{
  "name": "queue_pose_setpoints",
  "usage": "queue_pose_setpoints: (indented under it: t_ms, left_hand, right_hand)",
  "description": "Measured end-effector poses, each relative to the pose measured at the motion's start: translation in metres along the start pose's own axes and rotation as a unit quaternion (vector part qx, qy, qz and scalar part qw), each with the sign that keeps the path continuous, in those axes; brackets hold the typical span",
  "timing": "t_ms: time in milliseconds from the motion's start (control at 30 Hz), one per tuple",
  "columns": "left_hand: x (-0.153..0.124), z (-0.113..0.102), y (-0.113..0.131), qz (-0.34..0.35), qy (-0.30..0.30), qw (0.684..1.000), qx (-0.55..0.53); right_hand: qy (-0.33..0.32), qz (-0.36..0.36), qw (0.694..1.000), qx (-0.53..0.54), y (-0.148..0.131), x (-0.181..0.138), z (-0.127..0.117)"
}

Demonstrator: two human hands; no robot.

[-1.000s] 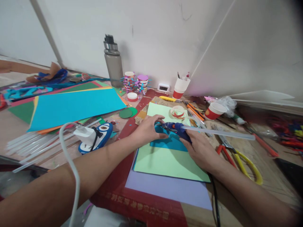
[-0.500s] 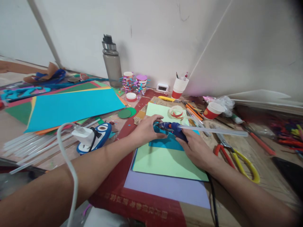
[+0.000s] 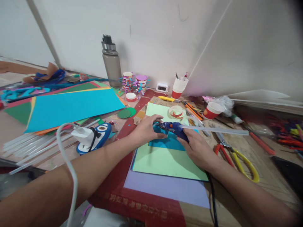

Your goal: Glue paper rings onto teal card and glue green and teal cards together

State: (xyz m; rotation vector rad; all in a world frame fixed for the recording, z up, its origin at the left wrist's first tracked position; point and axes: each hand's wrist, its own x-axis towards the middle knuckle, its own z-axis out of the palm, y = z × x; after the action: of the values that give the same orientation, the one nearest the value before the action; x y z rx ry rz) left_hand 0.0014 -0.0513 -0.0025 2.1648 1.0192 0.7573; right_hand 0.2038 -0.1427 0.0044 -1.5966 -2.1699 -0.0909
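My right hand (image 3: 199,146) is wrapped round the handle of a dark blue hot glue gun (image 3: 176,126), with a long clear glue stick (image 3: 215,129) jutting out behind it to the right. The gun's nozzle end points left, in between the curved thumb and fingers of my left hand (image 3: 148,128). Those fingers pinch at a small blue paper piece (image 3: 156,127), mostly hidden by the hand and the gun. Beneath lies a blue paper sheet (image 3: 163,143) on a pale green sheet (image 3: 163,162), over a lilac sheet (image 3: 165,189).
Scissors (image 3: 245,164) lie right of my right forearm. On the left are a power strip (image 3: 94,138) with a white cable, several glue sticks (image 3: 35,148) and coloured sheets (image 3: 75,105). A bottle (image 3: 112,67), paper cups (image 3: 180,86) and a small clock (image 3: 162,87) stand behind.
Almost nothing differs. Both hands and the glue gun hold nearly the same place, and the view has shifted very slightly.
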Motion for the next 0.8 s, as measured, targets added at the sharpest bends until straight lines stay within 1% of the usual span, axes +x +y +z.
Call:
queue_pose_setpoints:
  t_ms: [267, 567, 800]
  left_hand:
    - [0.001, -0.002, 0.005, -0.01, -0.006, 1.0, 0.013]
    - [0.002, 0.0, 0.004, -0.005, -0.004, 1.0, 0.011]
    - [0.001, -0.002, 0.007, -0.016, -0.009, 1.0, 0.017]
  right_hand:
    - [0.003, -0.001, 1.0, -0.021, 0.004, -0.004, -0.006]
    - [0.025, -0.031, 0.999, -0.026, 0.001, -0.007, -0.013]
    - [0.001, -0.022, 1.0, -0.02, -0.002, -0.004, -0.01]
